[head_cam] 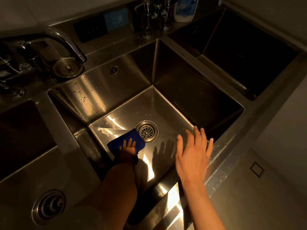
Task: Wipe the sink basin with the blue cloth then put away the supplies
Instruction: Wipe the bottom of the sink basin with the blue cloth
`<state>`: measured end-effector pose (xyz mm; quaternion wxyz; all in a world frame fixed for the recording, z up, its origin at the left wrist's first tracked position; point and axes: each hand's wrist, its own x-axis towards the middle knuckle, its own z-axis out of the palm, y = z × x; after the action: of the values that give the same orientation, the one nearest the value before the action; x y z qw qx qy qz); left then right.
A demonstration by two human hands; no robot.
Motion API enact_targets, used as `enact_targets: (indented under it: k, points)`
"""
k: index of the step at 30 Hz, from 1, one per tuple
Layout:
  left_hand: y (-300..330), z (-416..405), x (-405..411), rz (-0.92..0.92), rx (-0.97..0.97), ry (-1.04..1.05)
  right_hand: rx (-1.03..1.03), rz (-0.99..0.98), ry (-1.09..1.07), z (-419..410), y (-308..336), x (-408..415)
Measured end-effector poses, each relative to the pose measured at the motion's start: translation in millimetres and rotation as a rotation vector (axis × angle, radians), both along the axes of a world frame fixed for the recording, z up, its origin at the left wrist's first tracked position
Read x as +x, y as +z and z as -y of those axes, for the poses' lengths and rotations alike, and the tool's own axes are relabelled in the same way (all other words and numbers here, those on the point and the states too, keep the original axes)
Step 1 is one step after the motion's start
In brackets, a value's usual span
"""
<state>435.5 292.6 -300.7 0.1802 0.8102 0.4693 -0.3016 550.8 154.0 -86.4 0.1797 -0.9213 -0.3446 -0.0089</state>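
The steel sink basin (174, 103) fills the middle of the head view, with its round drain (147, 131) in the floor. A folded blue cloth (122, 140) lies flat on the basin floor just left of the drain. My left hand (128, 150) presses down on the cloth with its fingers spread over it. My right hand (193, 151) hovers above the basin's near right side, fingers apart and holding nothing. Water drops speckle the left wall.
A curved faucet (66, 42) and a loose strainer plug (68, 68) sit on the left ledge. A white and blue bottle (185, 9) and steel fittings (149, 19) stand at the back. Darker basins lie left (21, 135) and right (249, 52). Another drain (49, 207) shows at the lower left.
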Motion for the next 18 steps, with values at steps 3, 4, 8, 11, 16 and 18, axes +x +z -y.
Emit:
enact_targets:
  k: [3,4,8,11,16,18]
  points:
    - [4.3,-14.1,7.1,-0.012,0.003,0.071,0.009,0.005,0.001,0.0,0.4,-0.3]
    - [4.9,-17.3,10.0,-0.011,-0.012,0.088,0.014,0.004,0.0,-0.4,0.2,-0.4]
    - [3.0,-9.1,8.1,-0.027,0.02,0.049,0.02,0.008,-0.001,0.3,-1.0,-0.3]
    - [-1.9,3.6,2.2,-0.01,0.078,-0.001,0.018,0.009,-0.004,0.1,-0.8,-0.6]
    - [-2.4,-3.3,-0.9,-0.009,0.073,-0.041,0.014,0.011,0.003,0.2,-0.7,-0.4]
    - [-0.4,-17.6,0.7,-0.028,0.044,-0.031,0.021,0.01,0.0,0.4,-1.2,-0.4]
